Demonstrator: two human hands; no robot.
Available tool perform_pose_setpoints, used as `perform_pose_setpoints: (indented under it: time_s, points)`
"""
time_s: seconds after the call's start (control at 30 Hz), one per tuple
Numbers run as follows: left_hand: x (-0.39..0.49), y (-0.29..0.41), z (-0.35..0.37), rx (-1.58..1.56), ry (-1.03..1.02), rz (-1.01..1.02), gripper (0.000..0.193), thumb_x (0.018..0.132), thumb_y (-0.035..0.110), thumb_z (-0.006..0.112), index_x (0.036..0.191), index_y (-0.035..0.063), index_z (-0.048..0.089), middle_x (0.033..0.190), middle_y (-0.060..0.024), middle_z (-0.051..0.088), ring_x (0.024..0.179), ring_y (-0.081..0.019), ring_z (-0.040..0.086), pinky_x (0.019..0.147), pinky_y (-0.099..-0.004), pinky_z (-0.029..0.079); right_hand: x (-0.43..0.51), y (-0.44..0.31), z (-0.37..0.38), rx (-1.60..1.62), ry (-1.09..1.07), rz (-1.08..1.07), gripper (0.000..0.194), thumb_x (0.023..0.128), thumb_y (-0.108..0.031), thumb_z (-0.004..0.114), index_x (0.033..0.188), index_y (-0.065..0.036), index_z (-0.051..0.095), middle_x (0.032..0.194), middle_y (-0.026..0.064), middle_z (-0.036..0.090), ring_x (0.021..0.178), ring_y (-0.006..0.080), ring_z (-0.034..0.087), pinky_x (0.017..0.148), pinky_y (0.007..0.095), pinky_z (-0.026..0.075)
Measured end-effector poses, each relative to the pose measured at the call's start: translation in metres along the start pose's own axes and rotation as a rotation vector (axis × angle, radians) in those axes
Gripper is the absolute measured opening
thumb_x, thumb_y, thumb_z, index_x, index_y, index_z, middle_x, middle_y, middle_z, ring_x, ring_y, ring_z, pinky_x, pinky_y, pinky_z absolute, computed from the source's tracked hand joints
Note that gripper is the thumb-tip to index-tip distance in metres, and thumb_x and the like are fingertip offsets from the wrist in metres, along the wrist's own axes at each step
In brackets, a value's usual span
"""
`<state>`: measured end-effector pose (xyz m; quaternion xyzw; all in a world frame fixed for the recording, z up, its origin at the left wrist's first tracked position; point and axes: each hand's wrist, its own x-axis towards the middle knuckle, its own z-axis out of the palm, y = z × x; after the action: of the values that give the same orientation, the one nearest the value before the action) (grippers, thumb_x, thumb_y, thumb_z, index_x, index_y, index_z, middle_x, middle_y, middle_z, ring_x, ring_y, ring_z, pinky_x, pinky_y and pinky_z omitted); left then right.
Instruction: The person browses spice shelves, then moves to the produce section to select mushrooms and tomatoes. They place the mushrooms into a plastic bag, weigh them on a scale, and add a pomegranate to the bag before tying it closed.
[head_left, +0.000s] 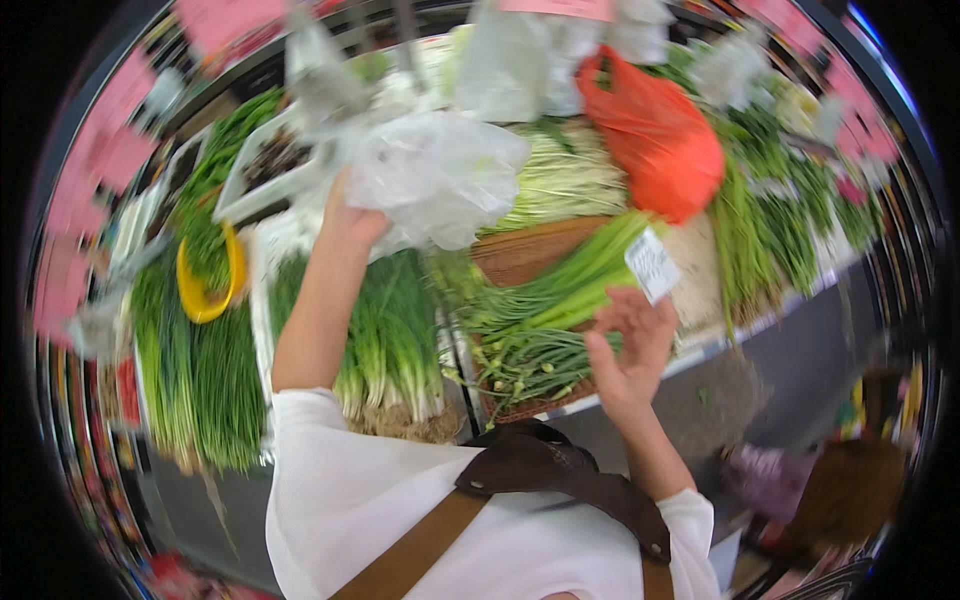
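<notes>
My left hand (360, 223) is closed on a translucent white plastic bag (442, 176), which puffs out over the vegetables and hides part of my fingers. My right hand (634, 349) is held over the front of the stall with its fingers apart and slightly curled. Just beyond its fingertips is a small white label (651, 264) bearing writing; whether they touch is unclear. Below and left of that hand lie garlic scapes (536, 367) in a wicker tray. Long green celery-like stalks (555, 289) stretch behind them. Scallions with roots (394, 337) lie under my left forearm.
A full red plastic bag (656, 142) rests beyond my right hand, beside pale yellow-green shoots (562, 176). White plastic bags (502, 64) hang at the back. At left stand a yellow basket (191, 289) and bundled chives (229, 382). A person (817, 480) is at lower right.
</notes>
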<state>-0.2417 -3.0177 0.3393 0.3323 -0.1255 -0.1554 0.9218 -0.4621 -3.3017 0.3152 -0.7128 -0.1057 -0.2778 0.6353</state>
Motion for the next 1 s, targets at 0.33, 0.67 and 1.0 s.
perform_pose_setpoints:
  time_s: [0.33,0.67,1.0]
  points:
    - [0.02,-0.231,0.214,-0.614,-0.585,-0.956,0.034,0.095,0.02,0.044,0.12,-0.0015,0.052,0.119,-0.0177,0.058,0.105,-0.0294,0.059,0.097,-0.0461,0.045,-0.023,-0.043,-0.113,-0.619,0.559,-0.187,0.077,0.074,-0.006,0.074,0.137,-0.002,0.03,0.119,0.0146,0.053,0.115,0.0264,0.049,0.096,0.039,0.037]
    - [-0.024,-0.035,-0.011,2.042,0.404,0.766,0.016,0.088,0.026,0.058,0.087,0.0096,0.06,0.068,-0.0163,0.061,0.066,-0.0344,0.062,0.058,-0.0434,0.047,-0.113,-0.013,-0.103,-0.685,0.295,0.143,0.031,0.087,-0.003,0.057,0.116,0.001,0.047,0.09,0.0061,0.057,0.094,0.0209,0.052,0.096,0.0363,0.034]
    - [-0.139,0.051,-0.201,2.31,0.808,0.097,0.019,0.089,0.03,0.053,0.098,0.0151,0.06,0.074,-0.0172,0.063,0.071,-0.0371,0.062,0.064,-0.0496,0.048,-0.075,0.031,-0.036,-0.199,0.053,0.24,0.057,0.09,0.002,0.052,0.138,0.005,0.022,0.097,0.0105,0.056,0.077,0.0131,0.055,0.069,0.0259,0.046]
